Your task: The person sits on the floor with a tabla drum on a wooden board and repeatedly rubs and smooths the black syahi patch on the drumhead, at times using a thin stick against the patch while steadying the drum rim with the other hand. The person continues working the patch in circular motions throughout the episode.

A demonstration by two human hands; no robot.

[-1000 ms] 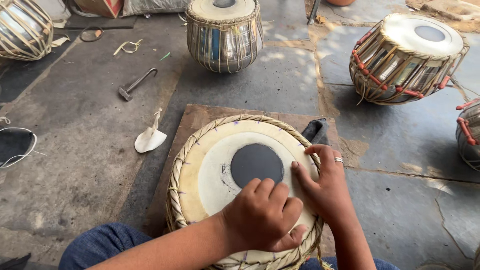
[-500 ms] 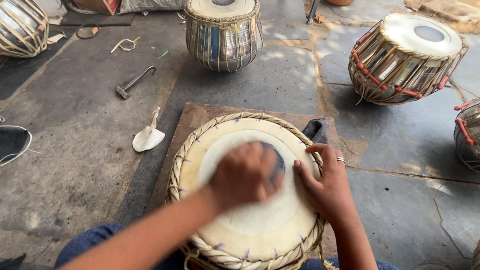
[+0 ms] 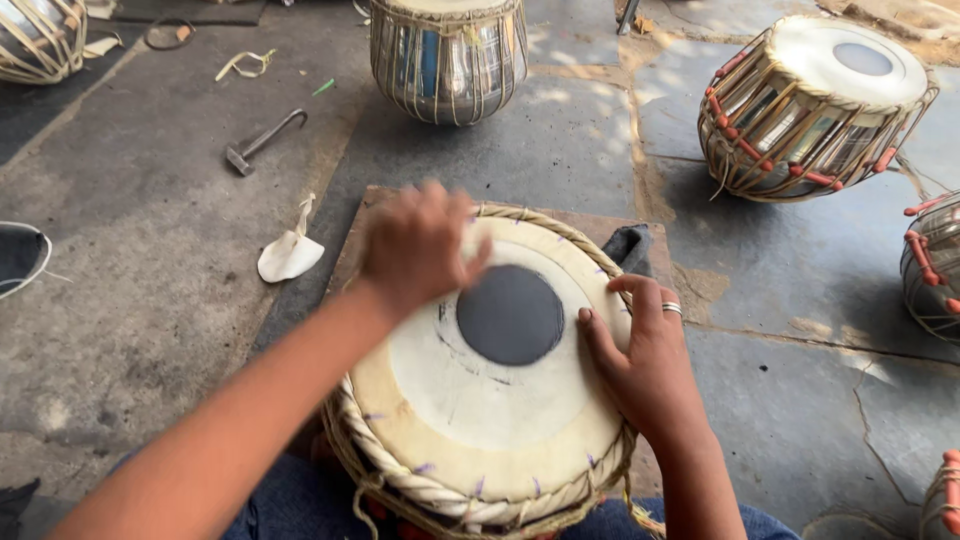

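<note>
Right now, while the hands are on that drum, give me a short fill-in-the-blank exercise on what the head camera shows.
1. The round patch in the middle of the drum skin is coloured ____.
2. The ring is worn on the ____ hand.
3. The blurred left hand is over the drum's ____ edge, seen from the wearer.
4. The hammer lies on the floor to the ____ of the drum.

Missing words: black; right; far; left

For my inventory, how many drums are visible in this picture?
6, perhaps more beyond the frame: one under the hands, top centre, top left, upper right, right edge, bottom-right corner.
</note>
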